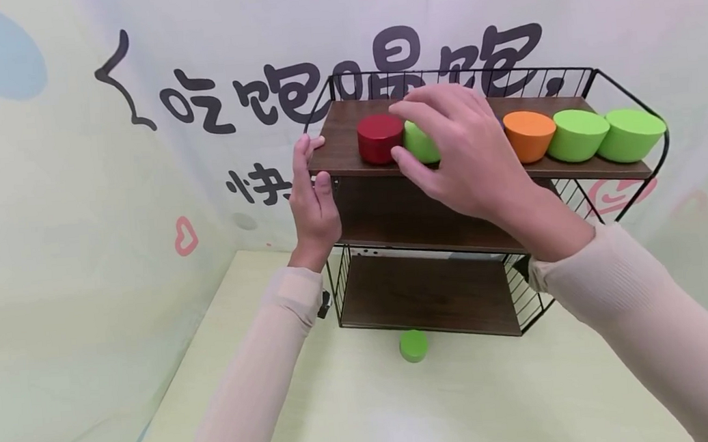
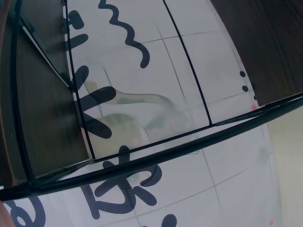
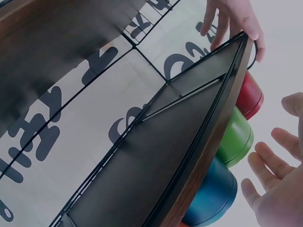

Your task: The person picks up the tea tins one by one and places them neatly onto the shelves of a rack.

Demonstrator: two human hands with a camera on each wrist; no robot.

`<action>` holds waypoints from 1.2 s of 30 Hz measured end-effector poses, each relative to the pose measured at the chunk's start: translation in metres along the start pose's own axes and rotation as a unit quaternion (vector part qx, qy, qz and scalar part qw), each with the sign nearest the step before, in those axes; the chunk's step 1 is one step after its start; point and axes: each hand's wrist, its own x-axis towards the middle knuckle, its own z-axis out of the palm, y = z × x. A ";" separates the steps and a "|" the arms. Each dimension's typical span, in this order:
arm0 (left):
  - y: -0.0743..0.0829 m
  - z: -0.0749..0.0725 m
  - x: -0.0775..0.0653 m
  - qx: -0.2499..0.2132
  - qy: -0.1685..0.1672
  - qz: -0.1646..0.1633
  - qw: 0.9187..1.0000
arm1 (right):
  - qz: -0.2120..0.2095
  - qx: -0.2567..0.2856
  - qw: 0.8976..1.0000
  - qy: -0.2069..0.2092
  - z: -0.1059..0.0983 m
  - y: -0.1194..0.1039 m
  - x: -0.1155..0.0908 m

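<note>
At the left front corner of a dark wooden rack with a black wire frame (image 1: 349,158), my left hand (image 1: 316,203) grips the top shelf's edge. In the right wrist view, the fingers of that left hand (image 3: 236,21) wrap the same corner. My right hand (image 1: 456,149) hovers over the top shelf, fingers spread and holding nothing. Beneath it is a green flat-topped round cup (image 1: 420,144), partly hidden. A red cup (image 1: 380,139) stands just left of its fingertips. The right wrist view shows a gap between the right hand (image 3: 279,175) and the blue cup (image 3: 213,194).
Right of my hand, an orange cup (image 1: 530,137) and two green cups (image 1: 579,135) line the top shelf. Two lower shelves (image 1: 433,291) sit below. A small green round piece (image 1: 414,345) lies on the pale table (image 1: 366,398) before the rack. A printed curtain (image 1: 206,39) hangs behind.
</note>
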 end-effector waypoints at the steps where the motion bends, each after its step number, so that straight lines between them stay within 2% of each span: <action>1: 0.000 0.000 0.000 0.000 0.001 0.000 1.000 | -0.009 0.003 1.000 0.009 0.000 0.000 -0.003; 8: 0.000 0.000 0.000 -0.004 0.001 -0.002 1.000 | -0.064 0.007 0.997 0.037 0.000 -0.006 -0.027; 13: 0.001 0.000 0.000 -0.002 0.001 -0.003 1.000 | -0.066 0.029 0.996 0.049 0.000 -0.013 -0.044; 17: 0.000 0.001 0.000 -0.001 0.000 -0.003 1.000 | -0.074 0.024 0.996 0.049 -0.001 -0.014 -0.058; 27: -0.001 0.001 0.001 -0.004 -0.001 -0.005 1.000 | -0.052 0.045 0.997 0.031 0.012 -0.012 -0.090; 36: 0.001 0.000 0.001 -0.005 -0.003 -0.008 1.000 | -0.026 0.054 0.998 -0.007 0.030 -0.012 -0.115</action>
